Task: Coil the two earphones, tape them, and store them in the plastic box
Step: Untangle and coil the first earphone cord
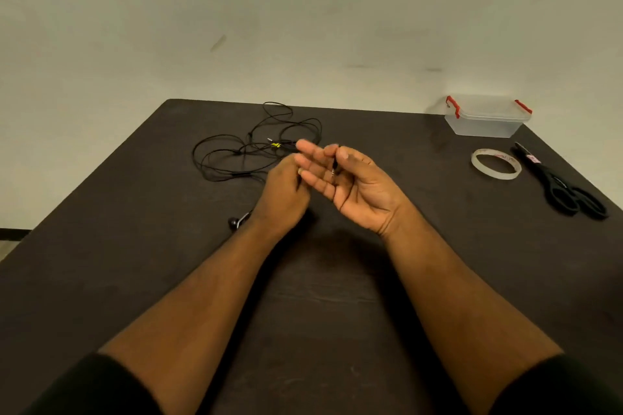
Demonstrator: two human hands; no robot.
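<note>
Dark tabletop (320, 296) against a pale wall; both of your forearms reach in from 6 o'clock. At centre, the plug end of one earphone cable (333, 168) is pinched between the thumb and forefinger of your right hand (354, 189), palm turned up, the other fingers spread loosely. Your left hand (281, 192) sits just beside it, at 9 o'clock of the right, fingers curled inward; whether it grips any cable you cannot tell, as the knuckles hide the fingertips. One earbud (233, 223) lies on the table by your left wrist. The tangled black earphone cables (249, 148) lie loose at 11 o'clock of the hands, neither yet coiled. Farther out, at 3 o'clock, the tape roll (496, 164) lies flat with the scissors (563, 185) just beside it; the plastic box (485, 118), red clips on its lid, stands at 2 o'clock near the table's far edge.

Step in hand, as judged: the start of coiling the first earphone, with the plug as anchor. The next move calls for your left hand to feed cable in even loops around the right fingers, drawing it free of the tangle without snagging the second set.
</note>
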